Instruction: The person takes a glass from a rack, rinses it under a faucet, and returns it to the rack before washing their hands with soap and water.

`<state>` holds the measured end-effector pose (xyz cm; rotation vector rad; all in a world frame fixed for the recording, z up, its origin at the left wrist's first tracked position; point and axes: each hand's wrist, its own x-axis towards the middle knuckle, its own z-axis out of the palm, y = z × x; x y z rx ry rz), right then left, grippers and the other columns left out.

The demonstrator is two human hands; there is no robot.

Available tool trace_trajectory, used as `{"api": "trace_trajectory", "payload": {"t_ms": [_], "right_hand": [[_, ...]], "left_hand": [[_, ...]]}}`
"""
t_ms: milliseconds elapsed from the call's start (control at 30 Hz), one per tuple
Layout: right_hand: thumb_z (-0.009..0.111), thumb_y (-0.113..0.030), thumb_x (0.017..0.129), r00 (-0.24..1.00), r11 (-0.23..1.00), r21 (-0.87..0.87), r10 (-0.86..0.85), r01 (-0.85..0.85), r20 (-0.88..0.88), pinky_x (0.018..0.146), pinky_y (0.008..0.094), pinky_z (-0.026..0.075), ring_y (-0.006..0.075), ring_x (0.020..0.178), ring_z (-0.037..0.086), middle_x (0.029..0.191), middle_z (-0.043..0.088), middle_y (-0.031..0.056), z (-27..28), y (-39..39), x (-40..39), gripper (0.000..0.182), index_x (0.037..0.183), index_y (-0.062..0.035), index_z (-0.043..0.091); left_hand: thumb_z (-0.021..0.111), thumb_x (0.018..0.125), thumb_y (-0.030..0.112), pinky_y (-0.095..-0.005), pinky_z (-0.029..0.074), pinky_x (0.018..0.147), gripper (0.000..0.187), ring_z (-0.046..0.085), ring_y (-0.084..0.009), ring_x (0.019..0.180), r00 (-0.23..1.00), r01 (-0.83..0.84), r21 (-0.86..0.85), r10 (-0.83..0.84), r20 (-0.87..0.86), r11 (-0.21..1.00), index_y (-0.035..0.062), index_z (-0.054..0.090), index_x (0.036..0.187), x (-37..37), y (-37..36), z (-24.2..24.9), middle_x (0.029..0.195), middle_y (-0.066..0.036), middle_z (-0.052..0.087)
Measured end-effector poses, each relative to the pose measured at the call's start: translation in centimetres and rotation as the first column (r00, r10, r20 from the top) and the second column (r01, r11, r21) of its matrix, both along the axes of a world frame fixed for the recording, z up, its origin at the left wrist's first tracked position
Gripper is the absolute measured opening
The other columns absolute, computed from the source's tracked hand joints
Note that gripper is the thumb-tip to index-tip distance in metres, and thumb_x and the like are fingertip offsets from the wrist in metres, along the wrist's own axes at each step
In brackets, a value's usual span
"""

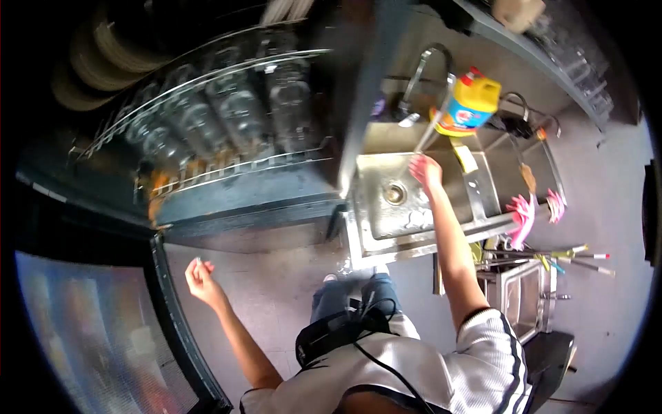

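Over the left basin of the steel sink [379, 231], my right hand [426, 170] is closed at the lower end of a long, pale, thin utensil [437, 119]. Motion blurs that utensil, which slants up past a yellow jug [472, 103] with a red cap and blue label. A curved faucet [412, 86] rises behind the basin, close to the utensil. Out to the left, away from the sink, my left hand [200, 277] hangs over the floor with curled fingers. A small pale spot shows at its fingertips; I cannot tell what it is.
Clear glass bottles [238, 107] stand in a wire rack at upper left, near stacked plates [117, 58]. Pink gloves [522, 219] drape over the sink's right edge. Below them, long-handled tools [579, 259] jut out above a smaller steel basin [524, 303]. A dark-framed mesh panel [172, 324] borders the left.
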<state>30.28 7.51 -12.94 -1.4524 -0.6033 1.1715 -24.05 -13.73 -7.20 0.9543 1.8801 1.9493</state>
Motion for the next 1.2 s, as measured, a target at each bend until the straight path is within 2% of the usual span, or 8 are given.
{"api": "trace_trajectory", "payload": {"t_ms": [167, 333, 533, 700, 767, 1033, 1133, 1200], "right_hand": [[0.035, -0.019, 0.089, 0.911, 0.985, 0.111, 0.163, -0.13, -0.38, 0.064, 0.0304, 0.043, 0.0148, 0.064, 0.05, 0.065, 0.049, -0.0009, -3.1, 11.0, 2.6, 0.018, 0.081, -0.0128, 0.05], [0.039, -0.014, 0.085, 0.939, 0.942, -0.031, 0.331, -0.335, -0.09, 0.037, 0.0268, 0.029, 0.0144, 0.043, 0.042, 0.052, 0.04, 0.0005, -1.6, 13.2, 4.2, 0.013, 0.075, -0.0142, 0.048], [0.062, -0.025, 0.07, 0.301, 0.859, -0.429, 0.503, -0.279, 0.81, 0.077, 0.0423, 0.044, 0.0329, 0.08, 0.056, 0.083, 0.056, 0.0202, -11.5, 7.5, 14.3, 0.041, 0.095, 0.0028, 0.046], [0.062, -0.043, 0.068, -0.086, 0.45, -0.85, 0.869, -0.274, 0.487, 0.088, 0.0383, 0.04, 0.0289, 0.101, 0.053, 0.104, 0.057, 0.0172, -17.5, 1.9, 17.3, 0.052, 0.101, -0.0041, 0.056], [0.056, -0.029, 0.072, -0.131, 0.53, -0.791, 0.8, -0.305, 0.586, 0.085, 0.0389, 0.041, 0.0302, 0.101, 0.052, 0.104, 0.056, 0.018, -23.6, 0.1, 18.3, 0.033, 0.096, -0.0057, 0.057], [0.054, -0.012, 0.074, 0.123, 0.643, -0.595, 0.722, -0.483, 0.681, 0.073, 0.0369, 0.047, 0.0302, 0.079, 0.061, 0.08, 0.061, 0.0175, -20.9, 2.3, 15.2, 0.012, 0.076, -0.0006, 0.058], [0.047, -0.002, 0.077, 0.549, 0.584, -0.099, 0.799, -0.806, 0.246, 0.073, 0.0339, 0.047, 0.0248, 0.078, 0.061, 0.083, 0.061, 0.0146, -21.0, 3.3, 13.1, 0.011, 0.079, 0.0002, 0.057], [0.044, 0.002, 0.08, 0.634, 0.634, -0.007, 0.773, -0.773, -0.017, 0.072, 0.0332, 0.047, 0.0235, 0.079, 0.061, 0.079, 0.06, 0.0121, -19.4, 3.2, 10.6, 0.011, 0.08, 0.0004, 0.055]], "left_hand": [[0.051, 0.086, 0.011, -0.0203, 0.044, 0.056, 0.013, 0.051, -0.0081, 0.058, 0.996, 0.087, -0.083, -0.087, 0.001, 0.993, -0.0012, 0.053, 0.091, 6.7, -0.6, 0.5, 0.068, -0.005, 0.056], [0.051, 0.086, 0.011, -0.0207, 0.044, 0.055, 0.013, 0.051, -0.0086, 0.059, 0.991, 0.099, -0.169, -0.112, -0.069, 0.981, -0.0002, 0.053, 0.093, 15.2, -0.4, -0.6, 0.066, -0.003, 0.054], [0.051, 0.086, 0.012, -0.0198, 0.041, 0.05, 0.013, 0.049, -0.0073, 0.057, 0.996, -0.001, -0.281, -0.024, -0.085, 0.96, 0.0013, 0.054, 0.093, 24.7, -1.6, -2.7, 0.064, -0.001, 0.051], [0.05, 0.085, 0.007, -0.0211, 0.042, 0.048, 0.01, 0.05, -0.008, 0.053, 0.993, -0.063, -0.325, 0.026, -0.117, 0.944, -0.0016, 0.053, 0.089, 31.3, -1.3, -3.6, 0.059, -0.003, 0.052], [0.05, 0.084, 0.005, -0.0219, 0.043, 0.049, 0.01, 0.051, -0.0084, 0.053, 0.983, -0.054, -0.36, -0.014, -0.185, 0.931, -0.0028, 0.054, 0.088, 33.1, -0.6, -3.2, 0.058, -0.003, 0.052], [0.054, 0.08, 0.004, -0.0255, 0.047, 0.057, 0.014, 0.059, -0.0138, 0.062, 0.935, 0.314, -0.422, -0.355, -0.019, 0.85, -0.0013, 0.056, 0.092, 40.5, 5.2, -3.7, 0.07, -0.008, 0.06], [0.057, 0.08, 0.019, -0.0309, 0.048, 0.068, 0.028, 0.06, -0.0264, 0.078, 0.831, 0.513, -0.535, -0.545, 0.112, 0.671, 0.001, 0.054, 0.101, 43.8, 11.3, -9.7, 0.087, -0.014, 0.061], [0.058, 0.078, 0.035, -0.0311, 0.046, 0.071, 0.046, 0.058, -0.027, 0.086, 0.794, 0.238, -0.633, -0.523, -0.31, 0.737, 0.0021, 0.049, 0.109, 45.2, 16.0, -16.0, 0.098, -0.015, 0.059]]}}
